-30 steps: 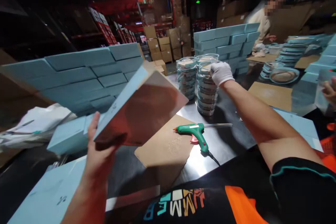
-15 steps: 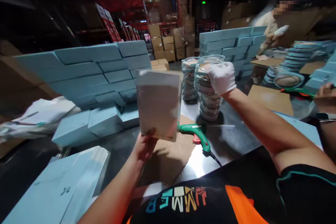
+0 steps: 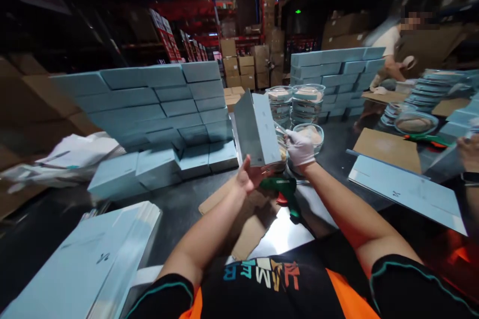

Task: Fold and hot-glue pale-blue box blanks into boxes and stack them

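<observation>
My left hand (image 3: 250, 177) holds a light blue box (image 3: 257, 128) upright by its lower end, above the table. My right hand (image 3: 299, 147), in a white glove, grips a clear round container (image 3: 313, 134) right beside the box. Two stacks of the same clear containers (image 3: 307, 103) stand just behind. A green glue gun (image 3: 281, 187) lies on the metal table under my hands, next to a brown cardboard sheet (image 3: 245, 227).
A wall of stacked blue boxes (image 3: 149, 104) fills the left, another (image 3: 333, 67) the back. Flat blue sheets lie at lower left (image 3: 86, 264) and at right (image 3: 407, 190). A co-worker (image 3: 391, 47) stands at back right; another person's hand (image 3: 467, 147) is at the right edge.
My left hand has swung the blue box from the left to the middle. My right hand has lifted a container off the stack and brought it down to the box.
</observation>
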`<state>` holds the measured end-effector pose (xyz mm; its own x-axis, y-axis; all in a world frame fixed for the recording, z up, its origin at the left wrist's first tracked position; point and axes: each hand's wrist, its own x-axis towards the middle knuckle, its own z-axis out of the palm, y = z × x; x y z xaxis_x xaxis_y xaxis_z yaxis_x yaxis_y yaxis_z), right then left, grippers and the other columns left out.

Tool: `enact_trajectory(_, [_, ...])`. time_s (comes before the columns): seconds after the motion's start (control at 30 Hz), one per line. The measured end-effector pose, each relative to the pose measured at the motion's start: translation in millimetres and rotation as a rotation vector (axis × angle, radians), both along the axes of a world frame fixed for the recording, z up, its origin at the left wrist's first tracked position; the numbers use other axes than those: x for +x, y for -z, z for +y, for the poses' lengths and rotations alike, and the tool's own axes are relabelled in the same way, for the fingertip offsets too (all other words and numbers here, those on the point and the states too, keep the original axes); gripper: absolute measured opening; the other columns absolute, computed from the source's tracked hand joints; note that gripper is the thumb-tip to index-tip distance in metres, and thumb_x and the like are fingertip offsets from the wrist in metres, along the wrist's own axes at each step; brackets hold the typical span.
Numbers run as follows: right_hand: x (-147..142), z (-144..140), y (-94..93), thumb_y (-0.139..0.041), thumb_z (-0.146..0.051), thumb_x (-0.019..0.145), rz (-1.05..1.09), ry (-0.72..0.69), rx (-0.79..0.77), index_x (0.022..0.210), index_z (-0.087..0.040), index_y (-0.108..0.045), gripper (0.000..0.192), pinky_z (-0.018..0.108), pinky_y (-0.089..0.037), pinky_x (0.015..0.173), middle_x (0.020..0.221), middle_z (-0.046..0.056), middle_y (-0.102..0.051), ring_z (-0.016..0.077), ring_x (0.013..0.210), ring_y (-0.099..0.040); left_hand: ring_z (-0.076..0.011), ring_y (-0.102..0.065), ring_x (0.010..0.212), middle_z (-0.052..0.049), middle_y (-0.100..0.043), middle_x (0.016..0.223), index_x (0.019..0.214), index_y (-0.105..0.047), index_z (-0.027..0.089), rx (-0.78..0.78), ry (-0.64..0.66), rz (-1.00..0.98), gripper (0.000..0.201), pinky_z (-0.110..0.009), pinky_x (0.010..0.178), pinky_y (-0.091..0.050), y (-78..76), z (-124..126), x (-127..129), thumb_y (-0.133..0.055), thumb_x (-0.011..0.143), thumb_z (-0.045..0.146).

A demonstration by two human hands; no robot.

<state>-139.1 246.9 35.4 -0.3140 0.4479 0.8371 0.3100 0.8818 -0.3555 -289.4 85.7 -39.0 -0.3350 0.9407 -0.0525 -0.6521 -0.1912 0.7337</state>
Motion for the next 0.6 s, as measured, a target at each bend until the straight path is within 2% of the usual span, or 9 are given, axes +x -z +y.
enact_trajectory(0.03, [7.6,3.2,-7.1,-0.054,-0.035,0.102,0.05,0.029,-0.034,0.099,-0.018,-0.082,0.033,0.041,-0.061,0.081,0.087,0.013,-0.082,0.0275,0.083,-0.074,-0.0417,-0.072,0.138,-0.02,-0.082,0.129,0.121,-0.075,0.008,0.007,-0.022,0.022,0.064,-0.055,0.116,-0.058,4.6,-4.1,-1.0,-0.071,0.096,0.066])
enact_trajectory(0.1, [27.4,5.1,-29.4,-0.052,-0.043,0.105,0.151,0.083,-0.085,0.099,-0.017,-0.08,0.039,0.045,-0.061,0.081,0.086,0.014,-0.08,0.0281,0.081,-0.072,-0.0374,-0.074,0.133,-0.015,-0.081,0.132,0.125,-0.071,0.014,0.006,-0.121,0.065,0.06,-0.049,0.109,-0.061,10.9,-16.3,-6.8,-0.088,0.083,0.054])
enact_trajectory(0.2, [66.2,-10.3,-75.1,-0.059,-0.057,0.105,0.294,0.07,-0.102,0.103,-0.025,-0.08,0.038,0.05,-0.061,0.085,0.093,0.012,-0.08,0.0298,0.085,-0.071,-0.0272,-0.074,0.12,-0.007,-0.076,0.132,0.132,-0.059,0.026,-0.013,-0.324,0.128,0.088,-0.039,0.098,-0.062,17.9,-41.9,-21.5,-0.104,0.056,0.033])
enact_trajectory(0.27, [90.7,-32.0,-105.8,-0.071,-0.064,0.098,0.379,-0.067,-0.108,0.095,-0.032,-0.078,0.033,0.05,-0.062,0.085,0.09,0.008,-0.076,0.0292,0.083,-0.07,-0.0223,-0.072,0.11,-0.004,-0.072,0.127,0.136,-0.054,0.027,-0.028,-0.457,0.241,0.099,-0.033,0.093,-0.059,23.7,-61.2,-29.8,-0.104,0.051,0.03])
enact_trajectory(0.37, [108.6,-69.5,-136.2,-0.085,-0.069,0.086,0.25,-0.338,-0.273,0.083,-0.032,-0.075,0.038,0.045,-0.062,0.075,0.083,0.004,-0.071,0.0231,0.072,-0.065,-0.0195,-0.07,0.097,-0.003,-0.069,0.119,0.142,-0.052,0.026,-0.079,-0.585,0.435,0.107,-0.029,0.086,-0.055,36.0,-89.7,-33.0,-0.102,0.047,0.03])
enact_trajectory(0.4, [107.3,-80.7,-139.3,-0.087,-0.071,0.083,0.169,-0.417,-0.358,0.08,-0.03,-0.075,0.043,0.042,-0.061,0.069,0.081,0.003,-0.07,0.0211,0.069,-0.063,-0.02,-0.07,0.096,-0.004,-0.069,0.119,0.143,-0.052,0.026,-0.096,-0.587,0.473,0.109,-0.03,0.086,-0.055,41.0,-98.7,-31.5,-0.102,0.046,0.029])
enact_trajectory(0.47, [94.8,-99.1,-133.6,-0.087,-0.075,0.08,-0.023,-0.539,-0.474,0.079,-0.026,-0.075,0.05,0.039,-0.059,0.064,0.08,0.003,-0.07,0.0202,0.068,-0.064,-0.0229,-0.072,0.1,-0.005,-0.071,0.121,0.139,-0.056,0.028,-0.117,-0.562,0.542,0.108,-0.033,0.09,-0.057,51.6,-115.9,-25.5,-0.103,0.042,0.026])
enact_trajectory(0.53, [75.4,-111.4,-115.7,-0.08,-0.074,0.087,-0.215,-0.595,-0.406,0.08,-0.024,-0.078,0.051,0.041,-0.062,0.073,0.082,0.005,-0.073,0.0236,0.078,-0.069,-0.0261,-0.073,0.105,-0.007,-0.073,0.121,0.132,-0.062,0.027,-0.156,-0.501,0.622,0.1,-0.037,0.094,-0.058,61.8,-132.0,-17.7,-0.103,0.04,0.023])
enact_trajectory(0.6, [59.5,-117.3,-93.9,-0.075,-0.067,0.095,-0.32,-0.599,-0.242,0.09,-0.023,-0.083,0.044,0.048,-0.064,0.089,0.091,0.008,-0.078,0.0284,0.093,-0.074,-0.0284,-0.074,0.104,-0.008,-0.076,0.117,0.126,-0.065,0.026,-0.253,-0.406,0.695,0.092,-0.041,0.095,-0.059,70.7,-146.5,-10.4,-0.104,0.043,0.023])
